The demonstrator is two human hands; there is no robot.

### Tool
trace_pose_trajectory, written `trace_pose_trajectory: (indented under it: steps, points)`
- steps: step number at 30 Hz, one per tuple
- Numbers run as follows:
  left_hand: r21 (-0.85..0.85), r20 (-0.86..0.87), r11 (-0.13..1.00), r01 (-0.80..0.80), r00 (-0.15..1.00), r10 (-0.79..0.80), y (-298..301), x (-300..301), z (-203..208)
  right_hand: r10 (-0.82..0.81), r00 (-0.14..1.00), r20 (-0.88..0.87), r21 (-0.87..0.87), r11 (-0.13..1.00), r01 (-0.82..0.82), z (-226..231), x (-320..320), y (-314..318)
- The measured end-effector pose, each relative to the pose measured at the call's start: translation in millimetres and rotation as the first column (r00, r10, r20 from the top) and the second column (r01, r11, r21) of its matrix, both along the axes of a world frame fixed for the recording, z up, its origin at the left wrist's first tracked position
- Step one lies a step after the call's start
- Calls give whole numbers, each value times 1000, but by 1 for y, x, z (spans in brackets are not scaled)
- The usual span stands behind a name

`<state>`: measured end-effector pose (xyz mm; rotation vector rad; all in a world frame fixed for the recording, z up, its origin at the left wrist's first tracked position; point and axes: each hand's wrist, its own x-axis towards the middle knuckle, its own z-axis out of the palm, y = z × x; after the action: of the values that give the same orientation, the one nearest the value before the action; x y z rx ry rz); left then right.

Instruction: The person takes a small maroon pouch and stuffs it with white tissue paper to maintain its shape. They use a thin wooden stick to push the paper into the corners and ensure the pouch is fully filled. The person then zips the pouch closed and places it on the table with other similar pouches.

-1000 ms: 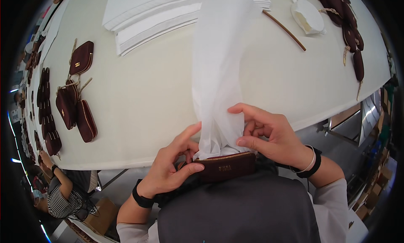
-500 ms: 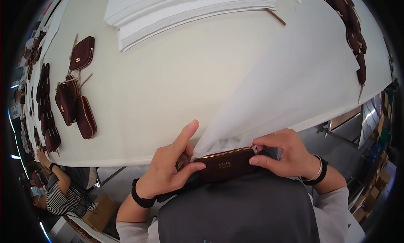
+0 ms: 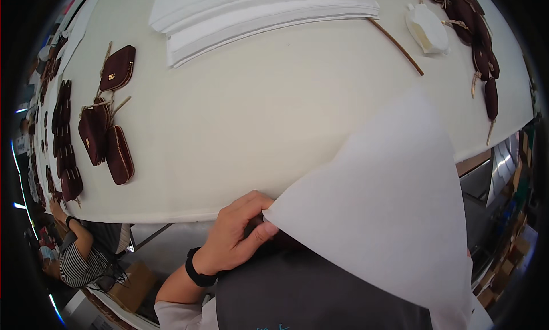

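My left hand (image 3: 243, 233) is closed, thumb against fingers, on the left end of a dark maroon zip pouch (image 3: 290, 242). The narrow tip of a large white sheet of tissue paper (image 3: 377, 204) meets those fingers. This sheet spreads up and to the right in front of me, covering most of the pouch and its zip. Behind the paper my right hand is hidden; only a sliver of skin shows at the sheet's right edge, so its fingers cannot be made out.
Maroon pouches (image 3: 119, 155) with cords lie at the table's left, beside a dark row (image 3: 64, 138). More pouches (image 3: 480, 50) line the right edge near a crumpled white wad (image 3: 428, 30). A white paper stack (image 3: 269, 30) and thin brown stick (image 3: 400, 50) lie at the back. Another person (image 3: 83, 261) is at far left.
The white paper has swung from the table toward me and now covers the pouch and my right hand. The white wad and more of the stick have come into sight. My left hand stays at the pouch.
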<state>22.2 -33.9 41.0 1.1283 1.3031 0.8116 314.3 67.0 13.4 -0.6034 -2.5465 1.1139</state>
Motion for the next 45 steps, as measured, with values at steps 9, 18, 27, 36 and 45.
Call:
trace_pose_trajectory:
  steps: [9, 18, 27, 36, 45]
  points:
    - [400, -264, 894, 204, 959, -101, 10, 0, -7, 105, 987, 124, -298, 952, -63, 28, -13, 16]
    - [105, -159, 971, 215, 967, -197, 10, 5, -5, 101, 973, 208, -389, 921, -12, 39, -24, 16]
    - [421, -440, 902, 89, 890, 118, 9, 8, -14, -101, 993, 54, -171, 979, 109, 26, -25, 11]
    - [295, -158, 927, -230, 946, 284, 0, 16, -19, -248, 968, 22, -254, 936, 246, 25, -23, 11]
    - [-148, 233, 966, -213, 942, 243, 2, 5, -25, -246, 956, 158, -597, 748, 291, 32, -16, 12]
